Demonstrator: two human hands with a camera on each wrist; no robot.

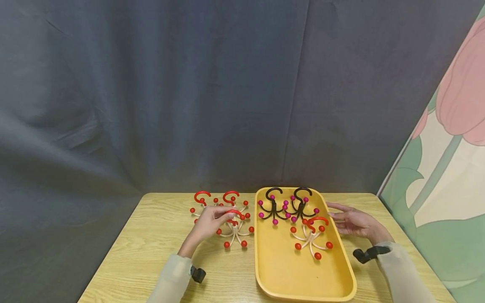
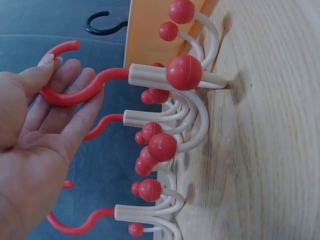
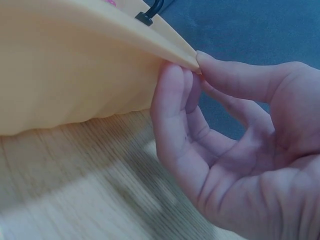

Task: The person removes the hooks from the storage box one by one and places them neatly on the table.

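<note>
And here's the front rack [image 2: 150, 76], white-stemmed with a red hook and red balls, upright at the wooden table [image 1: 132, 252], just left of the yellow tray [image 1: 288, 273]! The left hand [image 1: 209, 219] has that hook in a narrow grip, thumb on one side, fingers on the other. Right behind it, two matching racks [image 2: 135, 213] stand side by side. Over to the tray: the right hand [image 1: 358, 223] pinches its far-right rim, thumb above, fingers below. Inside, two black racks [image 1: 301, 207] with magenta balls fill the far end, and one red-hooked rack [image 1: 312, 237] sits just nearer. Beyond hangs a dark curtain [image 1: 227, 105], a floral panel [image 1: 462, 84] at right.
</note>
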